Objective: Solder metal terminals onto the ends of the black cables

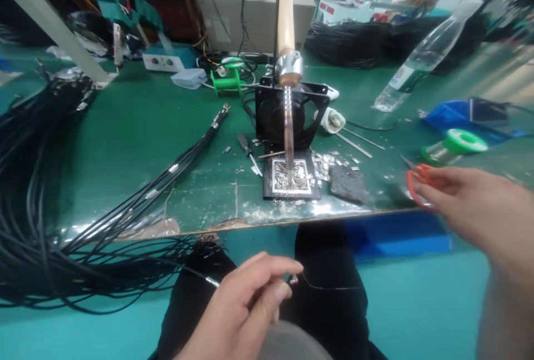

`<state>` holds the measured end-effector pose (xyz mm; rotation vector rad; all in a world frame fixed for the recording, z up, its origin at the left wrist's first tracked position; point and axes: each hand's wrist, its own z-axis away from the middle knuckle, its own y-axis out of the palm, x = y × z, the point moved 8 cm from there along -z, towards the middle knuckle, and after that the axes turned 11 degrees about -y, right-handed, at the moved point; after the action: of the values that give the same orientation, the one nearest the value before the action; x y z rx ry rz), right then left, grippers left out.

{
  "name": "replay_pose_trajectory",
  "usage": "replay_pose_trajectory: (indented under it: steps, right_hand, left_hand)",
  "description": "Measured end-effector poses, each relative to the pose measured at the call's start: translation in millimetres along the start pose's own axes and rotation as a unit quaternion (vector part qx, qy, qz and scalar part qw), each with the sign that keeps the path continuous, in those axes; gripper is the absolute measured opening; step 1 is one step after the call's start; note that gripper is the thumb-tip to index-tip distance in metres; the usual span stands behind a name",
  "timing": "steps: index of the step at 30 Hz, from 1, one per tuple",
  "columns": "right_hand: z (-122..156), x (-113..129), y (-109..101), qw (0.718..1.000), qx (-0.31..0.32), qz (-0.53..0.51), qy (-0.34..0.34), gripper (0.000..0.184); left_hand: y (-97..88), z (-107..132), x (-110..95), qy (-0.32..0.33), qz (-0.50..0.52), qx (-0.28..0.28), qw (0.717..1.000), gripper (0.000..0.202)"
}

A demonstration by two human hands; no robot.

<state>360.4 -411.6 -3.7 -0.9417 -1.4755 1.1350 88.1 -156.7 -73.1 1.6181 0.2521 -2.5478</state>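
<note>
1. Cable (212, 281): runs into the left hand (246, 293), which pinches its end between thumb and index finger, above the dark trousers (329, 321) and outside the table (125, 126) edge. Keep the pinch close to the end for steadiness.
2. Thin strand (340, 288): extends rightward from near the left index fingertip. Keep it clear of snags.
3. Scissors (411, 186): red handles held by the right hand (471, 198), well apart from the cable. Blade opening cannot be told. Direct the points away from the left fingers.
4. Soldering iron (287, 79): tip down over the tray (274, 176). Treat as hot; route both hands around it.
</note>
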Motion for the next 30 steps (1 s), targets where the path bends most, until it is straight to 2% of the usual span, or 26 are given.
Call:
replay_pose_trajectory:
  steps: [3, 5, 7, 10, 12, 14, 16, 20, 23, 25, 28, 30]
  right_hand:
    - [-11.5, -4.2, -1.7, 1.000, -0.008, 0.006, -0.024, 0.024]
    - [-11.7, -0.5, 1.1, 0.999, -0.019, 0.002, -0.047, 0.029]
    - [-8.4, 13.1, 10.1, 0.995, -0.024, -0.018, -0.091, 0.040]
    - [-0.6, 44.7, 37.0, 0.982, 0.003, -0.077, -0.175, 0.055]
    - [2.9, 60.1, 54.0, 0.972, 0.020, -0.108, -0.206, 0.078]
    - [3.1, 65.8, 63.3, 0.969, 0.017, -0.132, -0.210, 0.098]
    - [1.8, 64.6, 64.9, 0.969, 0.004, -0.152, -0.194, 0.108]
    - [9.1, 61.7, 56.4, 0.965, -0.012, -0.218, -0.146, 0.095]
    - [29.4, 75.7, 51.1, 0.944, 0.016, -0.290, -0.156, 0.082]
    - [47.1, 91.7, 51.4, 0.923, 0.057, -0.335, -0.180, 0.072]
    - [74.0, 121.5, 61.9, 0.884, 0.162, -0.374, -0.229, 0.057]
    - [85.1, 138.1, 68.9, 0.865, 0.208, -0.382, -0.252, 0.051]
  left_hand:
    - [-2.7, 0.5, 2.0, -0.013, 0.011, -0.009, 1.000, 0.026]
    - [-4.2, 0.9, 5.8, -0.025, 0.024, -0.012, 0.999, 0.026]
    - [-4.3, 0.8, 9.7, -0.041, 0.033, -0.011, 0.999, 0.026]
    - [-4.9, 0.2, 10.8, -0.056, 0.044, -0.020, 0.997, 0.027]
    - [-5.8, 0.4, 8.6, -0.060, 0.057, -0.030, 0.996, 0.028]
    - [-6.9, 1.5, 6.5, -0.067, 0.070, -0.036, 0.995, 0.028]
    - [-8.2, 2.9, 5.1, -0.072, 0.085, -0.038, 0.993, 0.028]
    - [-10.8, 3.2, 4.4, -0.094, 0.086, -0.029, 0.991, 0.040]
    - [-15.8, 0.6, -2.4, -0.097, 0.038, -0.037, 0.994, 0.041]
    - [-20.9, -2.2, -10.8, -0.089, 0.023, -0.052, 0.994, 0.038]
    - [-27.6, -8.0, -23.2, -0.070, 0.029, -0.067, 0.995, 0.042]
    - [-30.0, -12.3, -29.0, -0.053, 0.044, -0.066, 0.995, 0.045]
